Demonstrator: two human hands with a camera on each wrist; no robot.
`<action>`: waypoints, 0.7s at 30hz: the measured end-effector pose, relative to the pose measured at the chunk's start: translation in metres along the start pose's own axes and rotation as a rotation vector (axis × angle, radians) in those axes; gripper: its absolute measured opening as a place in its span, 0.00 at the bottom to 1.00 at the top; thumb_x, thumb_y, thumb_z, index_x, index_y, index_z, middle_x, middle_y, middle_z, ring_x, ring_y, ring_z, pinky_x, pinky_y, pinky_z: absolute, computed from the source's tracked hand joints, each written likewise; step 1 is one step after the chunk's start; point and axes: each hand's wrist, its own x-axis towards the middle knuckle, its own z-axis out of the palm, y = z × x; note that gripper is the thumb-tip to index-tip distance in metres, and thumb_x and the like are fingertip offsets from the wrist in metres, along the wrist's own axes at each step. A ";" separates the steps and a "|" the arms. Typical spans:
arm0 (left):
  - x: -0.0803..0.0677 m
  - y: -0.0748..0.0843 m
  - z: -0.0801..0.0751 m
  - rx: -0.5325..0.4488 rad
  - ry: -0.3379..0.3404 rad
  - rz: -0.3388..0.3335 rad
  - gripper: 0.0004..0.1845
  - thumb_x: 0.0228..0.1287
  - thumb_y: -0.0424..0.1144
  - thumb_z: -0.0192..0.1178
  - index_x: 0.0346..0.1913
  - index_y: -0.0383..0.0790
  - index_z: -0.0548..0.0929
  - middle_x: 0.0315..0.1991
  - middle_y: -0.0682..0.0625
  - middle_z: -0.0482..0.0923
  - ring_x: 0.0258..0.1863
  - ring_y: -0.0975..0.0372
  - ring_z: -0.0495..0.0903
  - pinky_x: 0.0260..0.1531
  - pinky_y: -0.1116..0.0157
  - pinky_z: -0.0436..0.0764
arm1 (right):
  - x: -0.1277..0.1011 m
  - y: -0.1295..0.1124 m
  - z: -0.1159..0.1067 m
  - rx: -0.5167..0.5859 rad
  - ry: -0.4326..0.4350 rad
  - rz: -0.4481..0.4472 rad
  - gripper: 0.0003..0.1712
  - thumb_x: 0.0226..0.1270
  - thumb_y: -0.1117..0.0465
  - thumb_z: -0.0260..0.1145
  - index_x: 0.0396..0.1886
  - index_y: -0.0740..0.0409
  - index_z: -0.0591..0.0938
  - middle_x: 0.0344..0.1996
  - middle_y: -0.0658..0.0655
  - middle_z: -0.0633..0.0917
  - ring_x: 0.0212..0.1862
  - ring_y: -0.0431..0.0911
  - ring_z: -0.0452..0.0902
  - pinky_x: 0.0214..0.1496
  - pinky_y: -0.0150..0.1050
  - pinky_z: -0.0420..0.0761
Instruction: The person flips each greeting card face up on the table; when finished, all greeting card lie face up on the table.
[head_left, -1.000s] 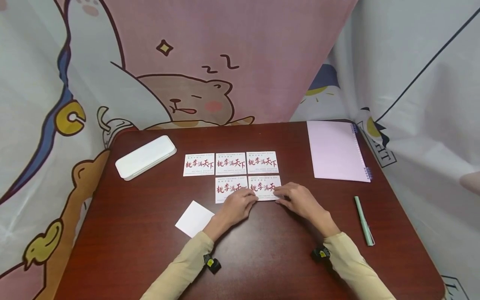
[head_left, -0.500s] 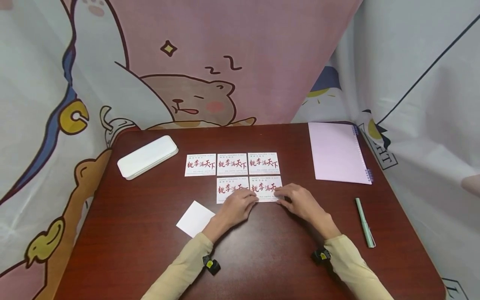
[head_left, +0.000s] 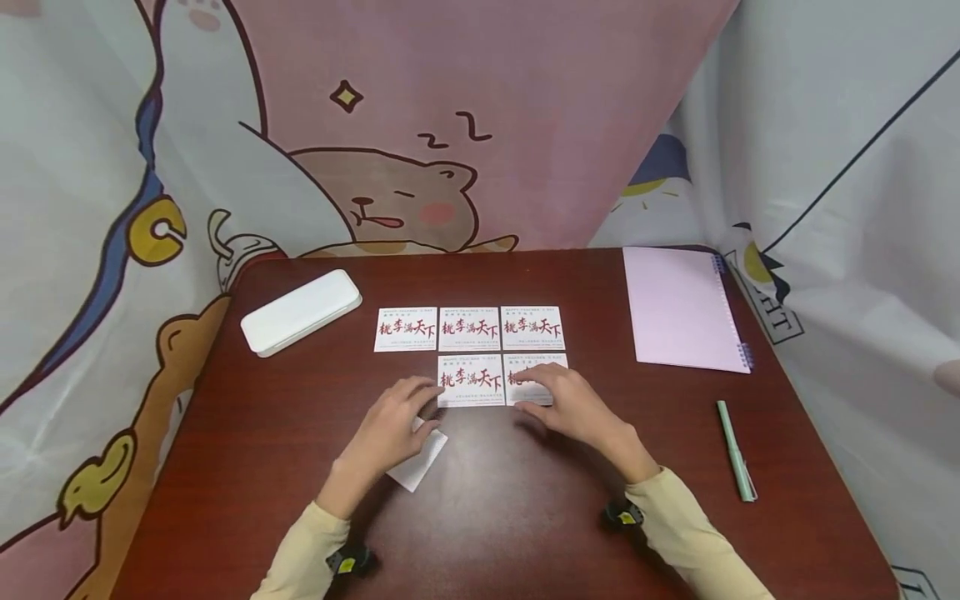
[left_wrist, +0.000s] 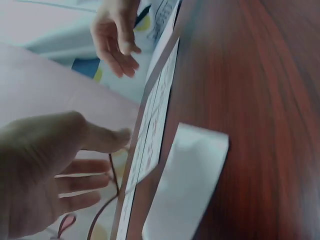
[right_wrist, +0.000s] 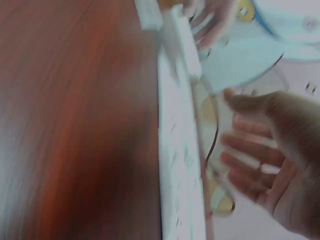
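On the surface [head_left: 525,500], left hand [head_left: 390,425] is hovering open over blank card [head_left: 420,462]; right hand [head_left: 558,400], fingers flat, is pressing lower-right card [head_left: 536,367], likely risking nudging the neat rows.

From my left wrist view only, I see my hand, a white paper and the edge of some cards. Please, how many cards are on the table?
Observer: Five printed cards, three in the far row and two in the near row.
Operator: Where is the right hand?
Observer: The right hand lies over the near-right card, fingers straight.
Operator: Is the white paper under my left hand?
Observer: Partly. The left hand covers most of the blank white card; only its near corner shows.
Operator: Anything else on the table?
Observer: A white case far left, a pink notebook far right, and a green pen near the right edge.
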 end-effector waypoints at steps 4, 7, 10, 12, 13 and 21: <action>-0.019 -0.015 -0.016 -0.091 -0.173 -0.077 0.34 0.47 0.34 0.78 0.62 0.42 0.82 0.62 0.43 0.78 0.61 0.48 0.78 0.58 0.46 0.80 | 0.018 -0.031 0.011 0.026 -0.034 0.033 0.30 0.57 0.52 0.79 0.55 0.62 0.82 0.49 0.57 0.87 0.53 0.51 0.84 0.57 0.48 0.83; -0.027 -0.025 -0.023 -0.147 -0.292 -0.142 0.42 0.40 0.29 0.79 0.66 0.43 0.79 0.69 0.41 0.73 0.67 0.44 0.72 0.62 0.42 0.76 | 0.028 -0.054 0.025 0.012 -0.082 0.057 0.37 0.55 0.46 0.80 0.59 0.61 0.80 0.51 0.57 0.85 0.53 0.51 0.82 0.57 0.48 0.83; -0.029 -0.034 -0.026 -0.127 -0.358 -0.178 0.49 0.35 0.26 0.79 0.69 0.40 0.75 0.72 0.38 0.68 0.71 0.40 0.67 0.64 0.38 0.72 | 0.035 -0.076 0.044 -0.046 -0.157 0.081 0.43 0.53 0.38 0.78 0.61 0.60 0.78 0.50 0.57 0.83 0.50 0.50 0.81 0.53 0.45 0.84; -0.029 -0.039 -0.025 -0.094 -0.373 -0.180 0.52 0.34 0.26 0.80 0.71 0.37 0.72 0.72 0.38 0.68 0.71 0.40 0.67 0.65 0.38 0.72 | 0.038 -0.089 0.058 -0.084 -0.206 0.074 0.44 0.53 0.35 0.77 0.59 0.62 0.78 0.47 0.57 0.82 0.46 0.48 0.79 0.47 0.41 0.83; -0.029 -0.040 -0.024 -0.081 -0.379 -0.182 0.53 0.33 0.26 0.80 0.72 0.37 0.71 0.71 0.38 0.68 0.70 0.41 0.68 0.64 0.39 0.73 | 0.039 -0.095 0.066 -0.103 -0.228 0.070 0.45 0.53 0.33 0.76 0.58 0.62 0.78 0.44 0.56 0.81 0.43 0.46 0.77 0.43 0.38 0.82; -0.026 -0.044 -0.018 -0.038 -0.382 -0.179 0.52 0.25 0.29 0.86 0.65 0.39 0.76 0.57 0.45 0.72 0.57 0.48 0.74 0.56 0.48 0.80 | 0.040 -0.129 0.112 -0.349 -0.224 0.054 0.55 0.42 0.24 0.75 0.54 0.66 0.78 0.37 0.55 0.76 0.39 0.46 0.68 0.43 0.37 0.69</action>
